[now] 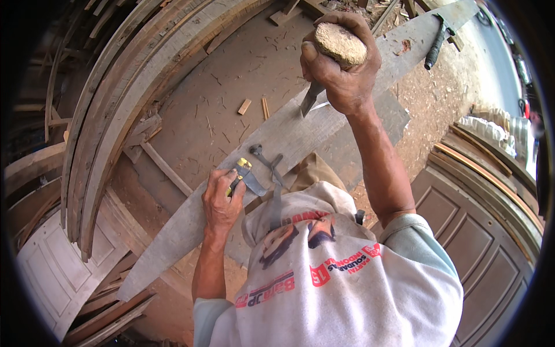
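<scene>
A long grey plank (173, 237) runs diagonally in front of me, from lower left to upper right. Raised above its middle, my right hand (347, 81) is closed around what looks like a chisel, gripped near its worn, rounded wooden end (341, 45); the flat metal blade (310, 99) points down over the board. My left hand (222, 196) is closed on a yellow and black tape measure (243, 164) by the near edge. A dark metal tool (267, 162), its kind unclear, lies on the plank near that hand. Farther up rests a hammer-like tool with a black grip (433, 49).
Curved timbers (124, 115) are stacked at the left, above a pale panelled door (69, 260). Another panelled door (474, 231) lies at the right beside stacked boards. Small wood offcuts (244, 106) and shavings litter the floor.
</scene>
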The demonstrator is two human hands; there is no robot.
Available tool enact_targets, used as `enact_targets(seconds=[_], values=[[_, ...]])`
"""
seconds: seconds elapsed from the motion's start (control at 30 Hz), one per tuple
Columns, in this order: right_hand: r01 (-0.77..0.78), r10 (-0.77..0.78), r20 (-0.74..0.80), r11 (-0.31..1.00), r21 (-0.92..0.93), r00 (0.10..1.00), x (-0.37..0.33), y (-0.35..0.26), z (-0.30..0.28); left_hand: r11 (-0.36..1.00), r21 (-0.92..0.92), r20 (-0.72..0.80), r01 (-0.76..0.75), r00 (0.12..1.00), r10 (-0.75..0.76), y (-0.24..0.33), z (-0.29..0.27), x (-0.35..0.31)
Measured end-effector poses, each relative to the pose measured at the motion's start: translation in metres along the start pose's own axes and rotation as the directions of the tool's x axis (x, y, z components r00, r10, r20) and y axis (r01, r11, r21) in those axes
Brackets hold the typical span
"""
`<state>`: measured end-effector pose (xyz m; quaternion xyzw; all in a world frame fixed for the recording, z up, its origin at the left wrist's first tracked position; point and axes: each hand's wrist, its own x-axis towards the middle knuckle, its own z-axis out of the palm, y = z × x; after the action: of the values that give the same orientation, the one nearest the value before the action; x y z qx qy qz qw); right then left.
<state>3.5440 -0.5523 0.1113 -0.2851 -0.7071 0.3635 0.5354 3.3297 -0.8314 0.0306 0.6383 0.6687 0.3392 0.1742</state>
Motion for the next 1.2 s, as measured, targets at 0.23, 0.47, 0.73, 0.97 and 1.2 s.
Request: enact_targets(seconds=[0.23,0.47,0.73,0.97,1.2], values=[[0.059,-0.06,-0.033,0.997,-0.045,0.998,-0.014,-0.007,-0.002,1.0,0.001,-0.007,0.013,1.0,-0.013,0.001,0.0,0.0],[0.05,-0.053,-0.058,0.998,-0.042,0.997,-0.022,-0.014,0.002,1.0,-0.003,-0.014,0.018,1.0,-0.018,0.002,0.002,0.0],[0.074,-0.075,-0.108,0.997,-0.014,0.991,-0.029,-0.011,0.0,1.0,0.012,-0.037,0.026,0.999,-0.025,0.004,0.004,-0.001],[0.248,-0.248,-0.055,0.969,-0.007,0.967,-0.058,0.001,-0.022,1.0,0.017,-0.056,-0.008,0.998,0.008,-0.003,0.003,-0.001],[0.221,-0.242,-0.098,0.956,-0.191,0.965,-0.043,-0.015,0.006,1.0,0.02,-0.057,0.006,0.998,-0.005,-0.002,0.007,-0.008]])
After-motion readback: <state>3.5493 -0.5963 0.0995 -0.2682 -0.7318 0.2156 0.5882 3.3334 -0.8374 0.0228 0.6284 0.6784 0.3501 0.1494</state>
